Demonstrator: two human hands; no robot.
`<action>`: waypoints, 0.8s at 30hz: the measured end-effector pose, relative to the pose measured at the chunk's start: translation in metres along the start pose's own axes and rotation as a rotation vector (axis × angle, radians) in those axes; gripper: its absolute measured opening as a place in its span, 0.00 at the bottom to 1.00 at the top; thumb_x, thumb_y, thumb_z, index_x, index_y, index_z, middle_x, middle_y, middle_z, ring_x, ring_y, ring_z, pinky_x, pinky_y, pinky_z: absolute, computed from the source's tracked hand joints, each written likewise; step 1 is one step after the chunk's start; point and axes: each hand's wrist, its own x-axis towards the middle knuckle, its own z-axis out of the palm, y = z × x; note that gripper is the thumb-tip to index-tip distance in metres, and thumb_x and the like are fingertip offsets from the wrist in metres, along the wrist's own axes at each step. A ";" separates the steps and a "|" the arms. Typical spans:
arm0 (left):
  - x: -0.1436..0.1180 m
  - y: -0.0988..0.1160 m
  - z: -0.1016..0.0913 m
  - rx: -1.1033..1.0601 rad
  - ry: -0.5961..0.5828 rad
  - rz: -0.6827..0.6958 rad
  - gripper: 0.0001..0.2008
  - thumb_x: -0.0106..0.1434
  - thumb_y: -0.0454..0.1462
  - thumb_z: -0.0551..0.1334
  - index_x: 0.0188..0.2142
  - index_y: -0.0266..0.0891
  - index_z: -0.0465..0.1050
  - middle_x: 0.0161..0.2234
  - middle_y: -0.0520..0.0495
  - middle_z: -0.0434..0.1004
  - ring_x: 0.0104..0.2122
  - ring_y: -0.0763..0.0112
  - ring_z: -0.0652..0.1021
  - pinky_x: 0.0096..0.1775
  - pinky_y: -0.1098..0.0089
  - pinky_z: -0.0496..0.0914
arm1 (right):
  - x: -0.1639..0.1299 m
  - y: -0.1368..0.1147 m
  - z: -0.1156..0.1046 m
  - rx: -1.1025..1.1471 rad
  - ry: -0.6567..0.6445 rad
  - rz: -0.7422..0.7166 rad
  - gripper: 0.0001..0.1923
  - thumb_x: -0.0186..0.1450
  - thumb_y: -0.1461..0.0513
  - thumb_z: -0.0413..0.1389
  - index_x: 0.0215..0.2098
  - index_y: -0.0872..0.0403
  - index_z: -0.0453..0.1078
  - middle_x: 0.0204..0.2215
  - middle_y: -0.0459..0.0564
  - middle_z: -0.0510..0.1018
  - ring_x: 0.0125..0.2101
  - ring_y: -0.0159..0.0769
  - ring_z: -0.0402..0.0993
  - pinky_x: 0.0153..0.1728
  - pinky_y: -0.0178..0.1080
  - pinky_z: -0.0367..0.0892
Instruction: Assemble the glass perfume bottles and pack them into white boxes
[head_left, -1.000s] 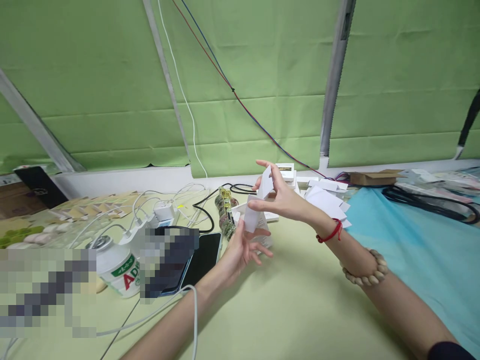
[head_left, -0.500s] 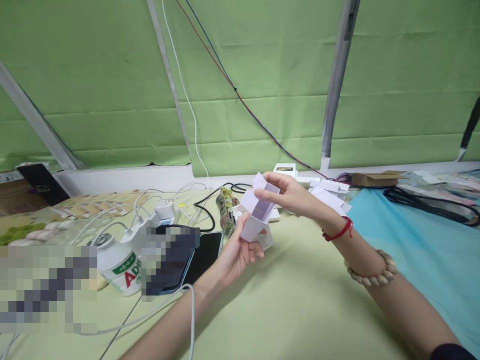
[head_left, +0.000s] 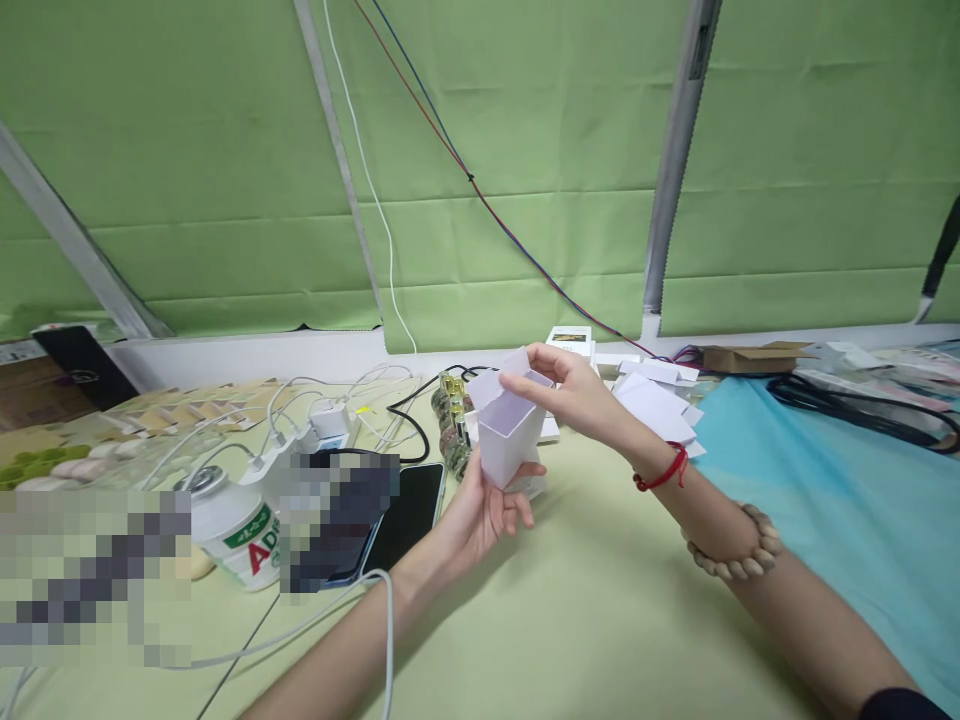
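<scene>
Box [head_left: 508, 440]: small white paper carton, folded into an open rectangular tube, top flaps up and spread, pale inside visible; held upright, slightly tilted, above the yellow-green table; base cupped by left hand [head_left: 480, 510], upper rim pinched by right hand [head_left: 574, 392]; one corner edge faces the camera

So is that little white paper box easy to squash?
Probably, yes. The white paper box looks like thin folded card with its top flaps open, so it likely dents easily. The left hand and right hand hold it by fingertips, so it seems light.
</scene>
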 end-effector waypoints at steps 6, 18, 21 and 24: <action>-0.004 0.002 0.008 -0.117 0.016 -0.051 0.18 0.67 0.43 0.44 0.45 0.34 0.64 0.30 0.47 0.74 0.14 0.79 0.72 0.15 0.80 0.66 | -0.004 -0.006 0.004 -0.076 -0.083 0.100 0.23 0.54 0.51 0.59 0.45 0.50 0.65 0.37 0.48 0.73 0.34 0.33 0.71 0.31 0.35 0.67; -0.004 -0.003 0.008 -0.156 -0.079 -0.021 0.21 0.65 0.49 0.46 0.44 0.34 0.64 0.29 0.48 0.73 0.14 0.79 0.71 0.13 0.79 0.63 | -0.011 0.004 0.017 -0.291 -0.029 -0.062 0.56 0.41 0.49 0.66 0.60 0.45 0.42 0.48 0.53 0.65 0.46 0.46 0.66 0.45 0.49 0.65; -0.004 -0.004 0.006 -0.099 -0.114 -0.035 0.24 0.64 0.51 0.46 0.43 0.34 0.65 0.31 0.47 0.73 0.15 0.79 0.72 0.13 0.80 0.62 | -0.012 0.006 0.019 -0.338 0.012 -0.049 0.56 0.42 0.49 0.66 0.61 0.46 0.40 0.44 0.53 0.67 0.41 0.46 0.69 0.42 0.50 0.67; -0.004 -0.002 0.006 -0.021 -0.142 -0.052 0.28 0.63 0.54 0.42 0.47 0.36 0.64 0.34 0.44 0.73 0.16 0.77 0.73 0.13 0.80 0.61 | -0.010 0.008 0.016 -0.336 0.035 -0.055 0.55 0.43 0.51 0.65 0.61 0.47 0.41 0.43 0.53 0.68 0.39 0.45 0.70 0.40 0.49 0.67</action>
